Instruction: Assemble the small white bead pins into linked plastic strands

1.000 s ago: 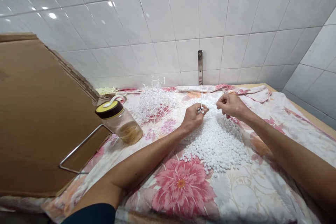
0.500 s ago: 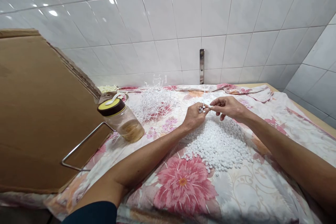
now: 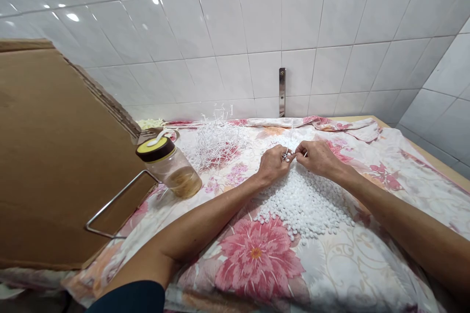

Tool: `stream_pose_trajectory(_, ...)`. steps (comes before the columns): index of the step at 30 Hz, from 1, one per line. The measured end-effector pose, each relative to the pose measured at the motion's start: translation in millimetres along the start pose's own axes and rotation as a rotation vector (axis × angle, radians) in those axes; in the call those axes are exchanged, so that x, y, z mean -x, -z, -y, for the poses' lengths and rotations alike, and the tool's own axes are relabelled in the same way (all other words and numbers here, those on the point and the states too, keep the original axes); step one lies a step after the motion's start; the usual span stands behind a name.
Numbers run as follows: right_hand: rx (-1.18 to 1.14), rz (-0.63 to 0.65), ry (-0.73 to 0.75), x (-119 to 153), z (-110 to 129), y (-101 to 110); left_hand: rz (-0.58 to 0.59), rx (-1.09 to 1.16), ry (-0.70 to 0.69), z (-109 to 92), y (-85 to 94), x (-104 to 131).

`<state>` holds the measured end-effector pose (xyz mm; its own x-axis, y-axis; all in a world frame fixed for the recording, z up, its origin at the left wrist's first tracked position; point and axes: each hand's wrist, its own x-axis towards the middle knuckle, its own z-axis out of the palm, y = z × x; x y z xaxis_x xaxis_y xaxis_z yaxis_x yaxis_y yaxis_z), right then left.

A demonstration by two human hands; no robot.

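Over a pile of small white bead-like plastic pieces, my left hand is closed on a thin, branching white plastic sprue. Small round white ends of it stick out by the thumb and fingers, and one thin stem points up. My right hand is closed in a pinch right beside the left fingertips. What lies between its thumb and forefinger is too small to make out. Behind and left of the hands is a tangled heap of bare white sprues.
A clear bottle with a yellow and brown lid, partly full of brownish liquid, stands left. Beyond it are a cardboard box and a bent metal rod. Floral cloth covers the table; a metal bracket and tiled wall stand behind.
My right hand has drawn slightly right and down, its fingers curling in tighter. The left hand stays nearly in place, and the sprue in it has turned a little.
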<state>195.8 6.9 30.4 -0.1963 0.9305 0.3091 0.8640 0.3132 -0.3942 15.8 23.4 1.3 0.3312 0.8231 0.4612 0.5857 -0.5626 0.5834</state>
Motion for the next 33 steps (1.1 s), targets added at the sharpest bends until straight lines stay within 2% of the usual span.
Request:
stream_pose_trajectory(3,0.042,0.003,-0.018,-0.3,-1.6,-4.0,-0.01,-0.032,-0.017,-2.0,0.2,1.0)
stream_pose_trajectory(7,0.162,-0.127,-0.108,-5.6,-14.9,7.5,-0.049,0.077,-0.028,-4.7,2.1,1.7)
stream_pose_trajectory(10,0.116,-0.252,-0.173,-12.6,-26.5,24.9,-0.093,0.295,0.061,-3.0,2.4,-1.0)
stream_pose_trajectory(12,-0.015,-0.258,-0.167,-14.8,-28.1,35.7,-0.105,0.472,0.168,-0.8,1.4,-4.6)
stream_pose_trajectory(14,-0.224,-0.12,-0.154,-13.2,-24.6,43.4,-0.102,0.591,0.259,1.6,0.1,-8.4)
stream_pose_trajectory(17,-0.515,0.224,-0.071,-6.6,-16.2,47.8,-0.102,0.648,0.333,4.2,-0.7,-12.2)
stream_pose_trajectory(19,-0.562,0.371,-0.012,-2.9,-12.5,45.9,-0.098,0.671,0.357,4.7,0.1,-13.2)
stream_pose_trajectory(20,-0.55,0.397,-0.001,-1.9,-11.6,43.8,-0.089,0.687,0.369,4.5,0.9,-13.4)
stream_pose_trajectory(22,-0.532,0.354,-0.019,-1.9,-11.0,38.1,-0.068,0.718,0.387,3.5,2.6,-13.3)
stream_pose_trajectory(24,-0.562,0.241,-0.064,-3.5,-11.0,32.5,-0.057,0.725,0.376,2.2,3.9,-12.9)
stream_pose_trajectory(28,-0.678,0.063,-0.101,-6.0,-8.1,27.8,-0.055,0.622,0.269,0.2,4.8,-11.3)
stream_pose_trajectory(33,-0.664,0.049,-0.006,-3.4,-2.1,27.1,0.019,0.47,0.103,-2.3,6.3,-7.3)
